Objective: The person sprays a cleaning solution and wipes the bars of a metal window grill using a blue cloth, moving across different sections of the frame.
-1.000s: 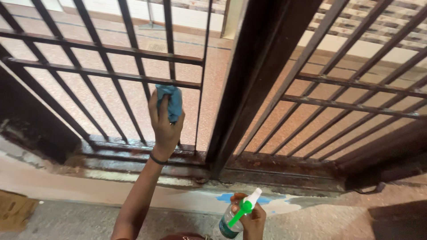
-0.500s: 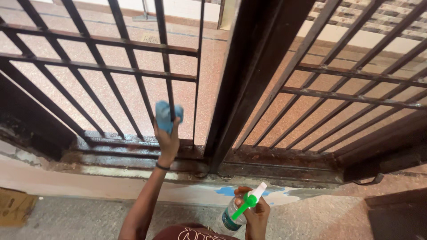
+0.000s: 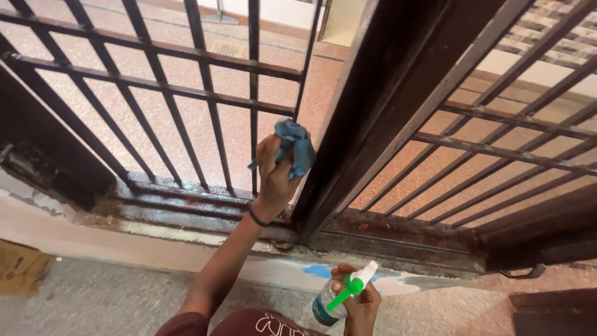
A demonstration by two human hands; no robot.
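Note:
My left hand grips a crumpled blue cloth and presses it against a thin vertical bar of the dark metal gate, close to the thick central post. A black band circles that wrist. Low in the view, my right hand holds a clear spray bottle with a green and white trigger head, kept near my body and apart from the gate.
The gate's rusty bottom rail sits on a painted sill with a blue patch. A second barred panel stands to the right. Speckled floor lies beyond the bars. A piece of cardboard lies at lower left.
My left hand with the cloth dropped down one vertical bar, then shifted right to the bar beside the central post. The bottle hand stayed low and nearly still.

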